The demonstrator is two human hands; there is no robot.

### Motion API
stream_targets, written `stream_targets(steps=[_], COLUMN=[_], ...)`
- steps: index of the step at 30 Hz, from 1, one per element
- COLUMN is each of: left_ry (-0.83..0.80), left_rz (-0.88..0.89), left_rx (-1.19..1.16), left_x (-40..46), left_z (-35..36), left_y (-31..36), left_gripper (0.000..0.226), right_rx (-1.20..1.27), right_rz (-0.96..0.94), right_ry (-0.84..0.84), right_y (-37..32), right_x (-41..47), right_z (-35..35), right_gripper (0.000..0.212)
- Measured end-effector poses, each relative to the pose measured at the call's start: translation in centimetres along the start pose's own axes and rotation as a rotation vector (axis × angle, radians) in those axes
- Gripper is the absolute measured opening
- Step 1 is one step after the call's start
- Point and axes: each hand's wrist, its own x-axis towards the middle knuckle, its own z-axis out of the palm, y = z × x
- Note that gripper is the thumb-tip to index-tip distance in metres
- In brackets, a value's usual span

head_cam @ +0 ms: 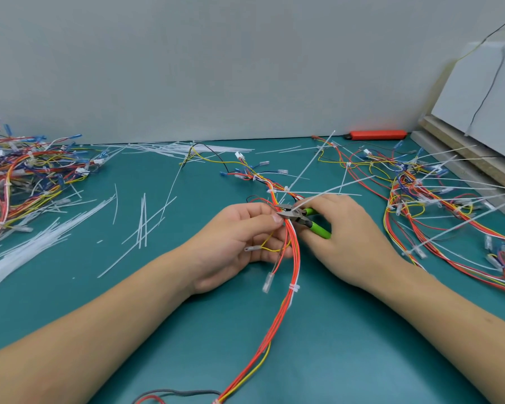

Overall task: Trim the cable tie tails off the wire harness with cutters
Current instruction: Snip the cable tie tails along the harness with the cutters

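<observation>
My left hand [239, 237] pinches the wire harness [293, 258] while my right hand [344, 228] grips green-handled cutters [299, 216] at a cable tie tail [333, 189].

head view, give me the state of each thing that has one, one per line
left hand: pinching the wire harness
right hand: gripping the cutters
cutters: jaws at a cable tie tail, cut not done
wire harness: held, lower cable tie already trimmed
cable tie tail: uncut, sticking up right
orange utility knife: lying by the wall, untouched
</observation>
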Motion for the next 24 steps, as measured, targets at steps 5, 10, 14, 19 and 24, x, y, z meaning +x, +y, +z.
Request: stream_targets(steps=[5,10,14,19,24], left_ry=[0.005,0.004,-0.001,0.001,0.009], left_rz=[0.004,0.006,0.003,0.002,0.003], left_rx=[-0.007,-0.007,-0.004,-0.001,0.004], left_x=[0.01,-0.03,0.05,-0.01,-0.12], left_z=[0.07,0.05,-0.04,0.06,0.2], left_y=[0.01,0.02,-0.02,0.05,0.1], left_gripper=[0.019,0.021,0.016,0.018,0.019], right_rx=[-0.011,-0.03,-0.012,-0.001,0.029], right_rz=[0.009,0.006,0.039,0.02,-0.052], right_ry=[0.009,-0.008,0.001,0.002,-0.014], right_y=[0.07,-0.05,0.06,0.12,0.06], right_x=[0.01,0.12,0.14,-0.08,0.1], right_z=[0.02,-0.09,-0.13,-0.06,-0.09], right_gripper=[0.022,0.008,0.028,0.027,0.014])
